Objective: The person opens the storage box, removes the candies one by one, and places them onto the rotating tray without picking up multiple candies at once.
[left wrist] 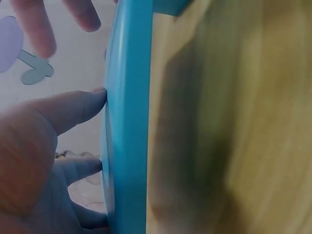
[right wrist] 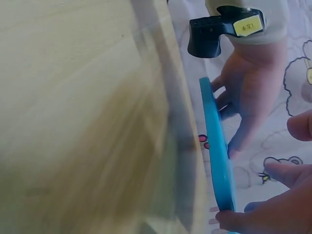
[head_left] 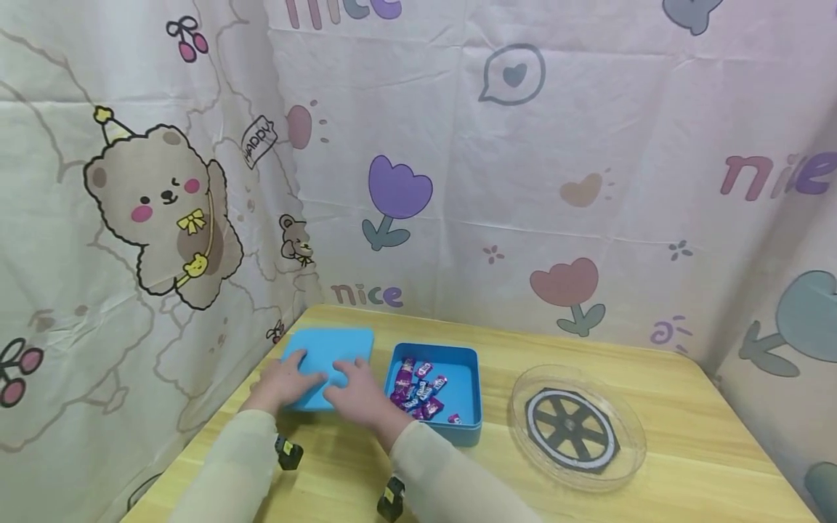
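A flat blue square lid (head_left: 325, 347) is at the left of the table, under both hands. My left hand (head_left: 280, 381) touches its upper face at the left side with spread fingertips. Over the lid's right part is my right hand (head_left: 361, 396), fingers apart; a fingertip meets the lid's edge in the right wrist view. Edge-on in the left wrist view, the lid (left wrist: 127, 117) has the left fingertips against one face. Whether it lies flat or is slightly raised, I cannot tell. Right of it stands an open blue box (head_left: 464, 378) with several purple and blue wrapped candies (head_left: 421, 392).
A round clear dish (head_left: 631, 436) stands to the right on the wooden table (head_left: 497, 472), with a dark spoked pattern (head_left: 570, 428) visible in it. Patterned curtains (head_left: 458, 145) hang behind the table and along its left side. Black wrist devices (head_left: 391, 497) sit below the sleeves.
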### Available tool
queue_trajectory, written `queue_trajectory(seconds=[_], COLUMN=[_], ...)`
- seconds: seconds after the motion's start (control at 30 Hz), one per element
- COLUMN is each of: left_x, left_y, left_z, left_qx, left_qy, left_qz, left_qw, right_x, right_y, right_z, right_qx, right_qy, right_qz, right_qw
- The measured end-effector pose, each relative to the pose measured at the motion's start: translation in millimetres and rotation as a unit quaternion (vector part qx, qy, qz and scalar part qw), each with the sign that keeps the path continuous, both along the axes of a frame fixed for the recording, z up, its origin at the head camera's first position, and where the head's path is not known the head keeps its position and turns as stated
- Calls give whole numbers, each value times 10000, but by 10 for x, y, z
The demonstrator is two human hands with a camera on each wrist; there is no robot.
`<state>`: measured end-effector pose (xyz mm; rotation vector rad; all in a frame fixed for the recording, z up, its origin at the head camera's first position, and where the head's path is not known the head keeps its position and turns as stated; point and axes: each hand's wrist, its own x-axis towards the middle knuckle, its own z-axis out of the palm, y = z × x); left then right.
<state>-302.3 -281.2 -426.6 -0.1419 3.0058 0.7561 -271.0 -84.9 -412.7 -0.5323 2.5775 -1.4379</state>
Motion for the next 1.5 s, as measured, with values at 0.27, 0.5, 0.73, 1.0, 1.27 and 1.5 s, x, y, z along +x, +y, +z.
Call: queue_trajectory(seconds=[0.27,0.5,0.73,1.0,1.27,1.5], left_x=[-70,-55,-42,-67,-54,-71], left_y=[55,80,80,86,129,180], left_z=[-156,-272,-344,-380,-330,-322], left_qx=[82,52,-23,-90,-64,-325], left_qy=[-48,-48,-110,-146,-165,158], left_qz=[-55,-25,-53,-114,-5,-78], left_qw=[9999,10000,9999,9998,9998,9993], right_x=[-26,4,33,21,41,96], right_y=[-32,-82,-94,-77,-39,38], right_z=[-110,-227,-313,-404,-410,-239], right_qx=[280,341,354,353,370,201], right_qy=[67,46,-99,-119,-176,-83], right_qz=[-38,-109,-184,-160,-121,34], right_qw=[9996,9993,9992,9992,9991,9998])
